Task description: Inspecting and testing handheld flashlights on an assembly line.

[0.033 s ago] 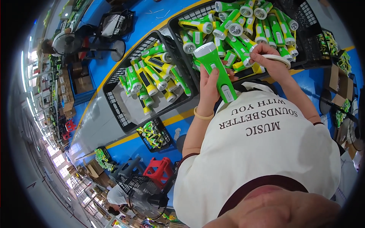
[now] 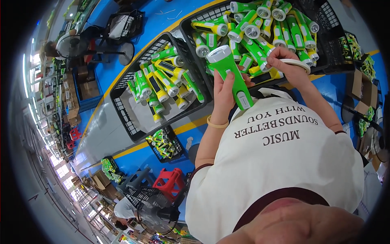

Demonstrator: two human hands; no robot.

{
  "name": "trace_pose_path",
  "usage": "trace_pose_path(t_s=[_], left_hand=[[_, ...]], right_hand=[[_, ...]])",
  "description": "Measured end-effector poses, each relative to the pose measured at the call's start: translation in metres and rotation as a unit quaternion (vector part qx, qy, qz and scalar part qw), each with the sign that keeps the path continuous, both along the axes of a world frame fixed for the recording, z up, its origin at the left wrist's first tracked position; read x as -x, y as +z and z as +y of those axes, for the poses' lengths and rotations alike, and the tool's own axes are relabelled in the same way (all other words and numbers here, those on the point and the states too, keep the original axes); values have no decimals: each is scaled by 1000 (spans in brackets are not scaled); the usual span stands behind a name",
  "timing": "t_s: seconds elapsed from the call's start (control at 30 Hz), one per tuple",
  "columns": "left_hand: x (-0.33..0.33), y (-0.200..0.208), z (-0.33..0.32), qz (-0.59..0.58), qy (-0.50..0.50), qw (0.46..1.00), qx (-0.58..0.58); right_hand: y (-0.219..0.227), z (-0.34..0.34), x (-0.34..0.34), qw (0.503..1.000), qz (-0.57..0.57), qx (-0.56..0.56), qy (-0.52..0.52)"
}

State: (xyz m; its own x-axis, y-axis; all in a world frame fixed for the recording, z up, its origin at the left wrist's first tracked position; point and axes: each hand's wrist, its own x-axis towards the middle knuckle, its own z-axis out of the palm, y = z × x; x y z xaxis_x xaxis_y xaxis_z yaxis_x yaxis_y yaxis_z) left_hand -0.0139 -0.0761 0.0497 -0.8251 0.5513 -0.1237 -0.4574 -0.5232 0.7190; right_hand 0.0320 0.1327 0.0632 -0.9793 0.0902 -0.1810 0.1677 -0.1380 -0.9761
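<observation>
**Green flashlight held over the full crate**

The black crate [image 2: 321, 44] heaped with green and yellow flashlights lay in front of the person; a second, half-filled crate [image 2: 122, 105] sat to its left. Above the full crate's near edge, the left hand [image 2: 222, 95] gripped a green flashlight [image 2: 230, 75], fingers closed around its body, lens outward. The right hand [image 2: 286, 67] rested beside it, fingers curled on a tape roll [image 2: 295, 63]. Nothing showed a change.

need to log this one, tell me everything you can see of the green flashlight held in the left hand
The green flashlight is glossy plastic, with a wide round head, clear lens and silvery reflector, and a light rectangular panel near its tail. The left hand grips its body, head pointing away from the person, above the black crate heaped with similar flashlights.
</observation>
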Motion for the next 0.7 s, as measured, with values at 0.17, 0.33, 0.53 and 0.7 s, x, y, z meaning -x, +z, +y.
trace_pose_path(t_s=[0.17, 0.33, 0.53, 0.7], left_hand=[[-4, 5, -1, 54, 6, 998, -6], [-8, 22, 8, 80, 12, 996, 41], [-7, 19, 17, 190, -1, 981, 34], [-8, 22, 24, 160, 3, 987, 21]], right_hand=[[14, -8, 1, 1000, -13, 5, 25], [38, -17, 2, 995, 7, 77, 62], [53, -26, 8, 991, 29, 65, 117], [57, -26, 11, 993, 14, 11, 115]])
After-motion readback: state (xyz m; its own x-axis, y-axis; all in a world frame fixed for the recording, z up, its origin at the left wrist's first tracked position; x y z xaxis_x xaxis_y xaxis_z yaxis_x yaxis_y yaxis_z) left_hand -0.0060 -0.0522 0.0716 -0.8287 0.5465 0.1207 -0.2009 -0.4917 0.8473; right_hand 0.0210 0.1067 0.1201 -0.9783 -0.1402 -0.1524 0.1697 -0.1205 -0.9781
